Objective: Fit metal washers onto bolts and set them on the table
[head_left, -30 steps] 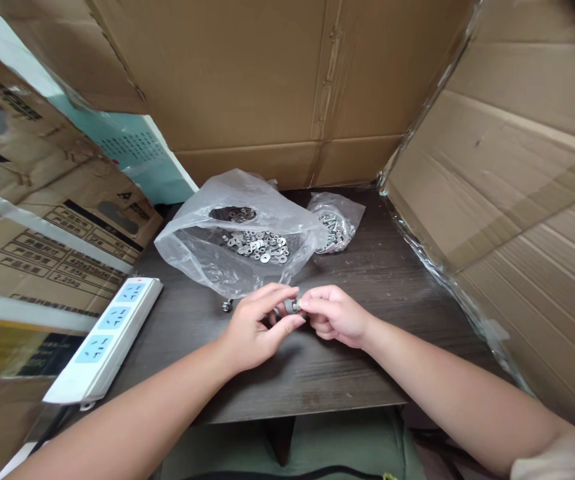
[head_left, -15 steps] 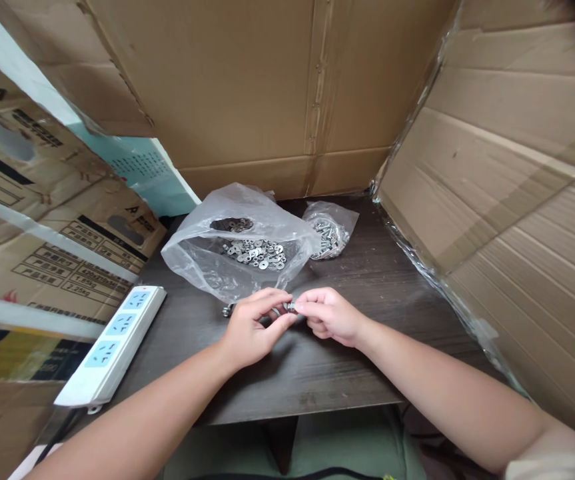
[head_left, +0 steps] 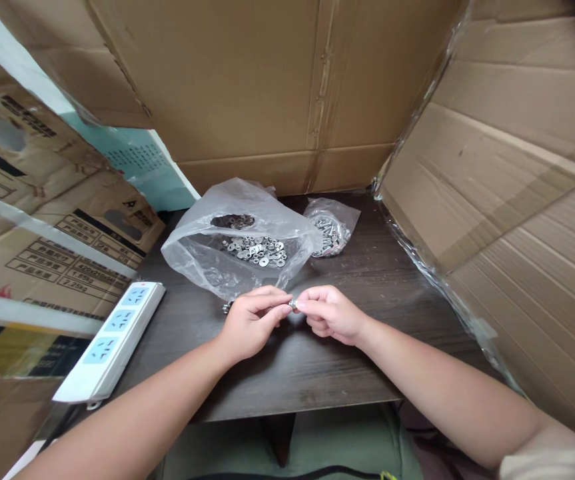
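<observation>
Between my two hands, above the dark table, is a small metal fastener (head_left: 292, 304), mostly covered by fingertips. My left hand (head_left: 254, 320) pinches its left end with thumb and forefinger. The thumb and forefinger of my right hand (head_left: 330, 313) are closed on its right end. Just behind my hands lies an open clear plastic bag (head_left: 207, 257) with many metal washers (head_left: 262, 252) in it. A smaller clear bag of bolts (head_left: 331, 233) is behind and to the right. Some metal pieces (head_left: 226, 307) lie partly hidden beside my left hand.
On the dark table (head_left: 367, 287), a white power strip (head_left: 112, 340) lies at the left. Cardboard walls (head_left: 247, 87) stand behind and at both sides. The table's front edge is below my hands.
My left thumb and forefinger have closed together onto the fastener, and less of it shows. My right hand is nearly where it was. The view has shifted slightly.
</observation>
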